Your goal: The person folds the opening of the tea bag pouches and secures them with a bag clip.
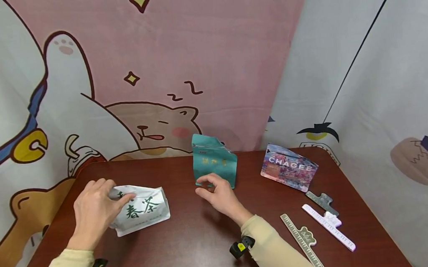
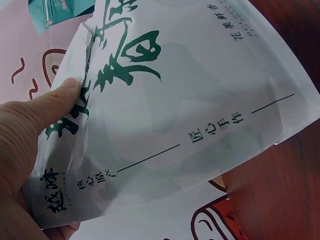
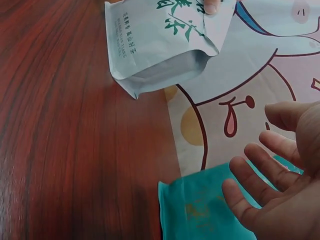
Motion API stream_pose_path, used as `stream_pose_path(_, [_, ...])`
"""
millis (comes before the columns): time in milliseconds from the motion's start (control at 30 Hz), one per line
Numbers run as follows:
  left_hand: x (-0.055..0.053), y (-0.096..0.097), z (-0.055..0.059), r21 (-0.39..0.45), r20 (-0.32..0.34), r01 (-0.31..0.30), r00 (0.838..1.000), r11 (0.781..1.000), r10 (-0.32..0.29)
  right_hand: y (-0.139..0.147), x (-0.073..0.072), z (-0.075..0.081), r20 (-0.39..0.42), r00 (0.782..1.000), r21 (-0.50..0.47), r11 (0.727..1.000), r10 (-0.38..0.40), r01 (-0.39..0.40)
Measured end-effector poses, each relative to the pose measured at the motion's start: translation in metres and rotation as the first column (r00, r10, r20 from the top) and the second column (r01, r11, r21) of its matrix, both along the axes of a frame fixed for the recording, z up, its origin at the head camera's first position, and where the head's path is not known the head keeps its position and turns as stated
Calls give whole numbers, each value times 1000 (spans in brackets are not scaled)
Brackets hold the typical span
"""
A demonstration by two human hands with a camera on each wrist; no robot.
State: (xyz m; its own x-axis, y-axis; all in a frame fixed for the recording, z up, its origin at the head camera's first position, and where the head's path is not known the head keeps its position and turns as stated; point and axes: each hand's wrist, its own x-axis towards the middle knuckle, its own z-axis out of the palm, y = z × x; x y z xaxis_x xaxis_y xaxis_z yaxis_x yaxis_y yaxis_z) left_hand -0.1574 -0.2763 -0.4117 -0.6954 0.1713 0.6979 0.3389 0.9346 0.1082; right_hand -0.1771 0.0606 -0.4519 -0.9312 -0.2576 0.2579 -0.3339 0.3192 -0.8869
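Observation:
My left hand (image 1: 94, 210) grips a white tea bag (image 1: 144, 208) with green characters by its top end, thumb across the front and fingers behind. In the left wrist view the thumb presses a crease into the white bag (image 2: 165, 100). My right hand (image 1: 220, 196) holds nothing; its fingers are spread and loosely bent in front of a teal bag (image 1: 214, 160) that stands at the back of the table. The right wrist view shows the bent fingers overlapping the teal bag (image 3: 200, 210), with the white bag (image 3: 155, 47) beyond.
A colourful CHAGEE bag (image 1: 289, 167) stands at the back right. Before it lie a grey clip (image 1: 322, 202), a white ruler clip (image 1: 328, 227) and a beige ruler clip (image 1: 302, 241) on the brown table (image 1: 185, 253). A cartoon-printed cloth (image 1: 231, 65) hangs behind.

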Motion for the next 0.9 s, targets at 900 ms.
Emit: stream_pose_path(900, [1, 0, 1, -17, 3, -3, 1000, 1000, 3, 71, 17, -10, 62, 991, 70, 991, -119, 114])
